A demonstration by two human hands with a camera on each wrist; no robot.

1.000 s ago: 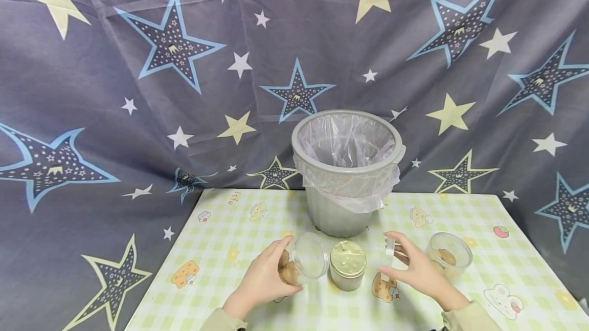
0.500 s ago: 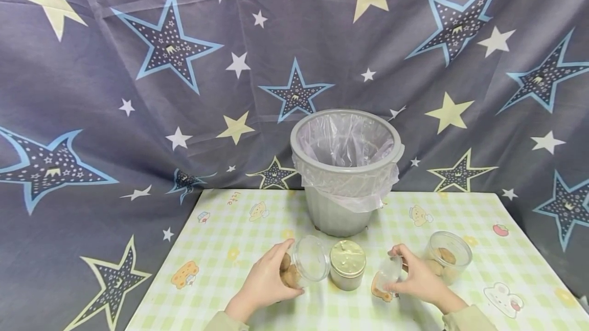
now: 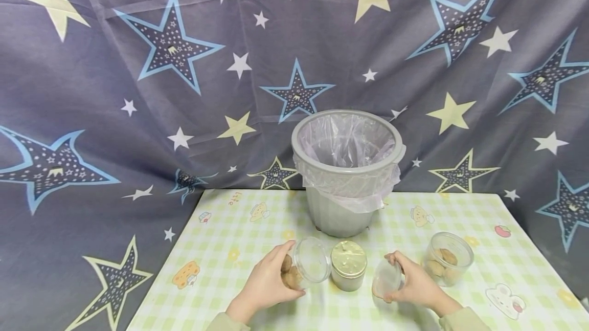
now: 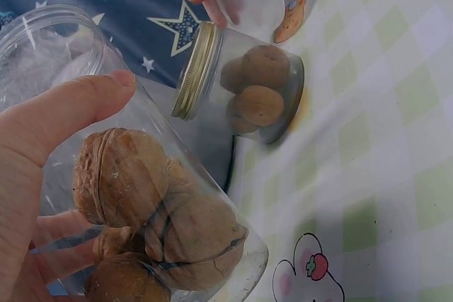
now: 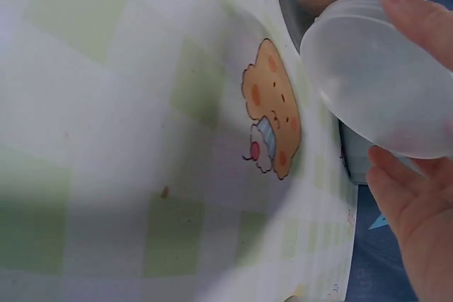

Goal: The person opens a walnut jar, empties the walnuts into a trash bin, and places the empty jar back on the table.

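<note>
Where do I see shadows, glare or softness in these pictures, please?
Right wrist view: broad soft shadows cross the checked tabletop, and the right hand looks slightly soft; left wrist view: pale reflections on the clear jar, with the walnuts fairly sharp; head view: glints on the gold lid.

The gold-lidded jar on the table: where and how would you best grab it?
I'd probably take the gold-lidded jar round its clear wall below the lid, coming from the near side: it stands upright, with the bin behind and the hand-held jar close on its left.
</note>
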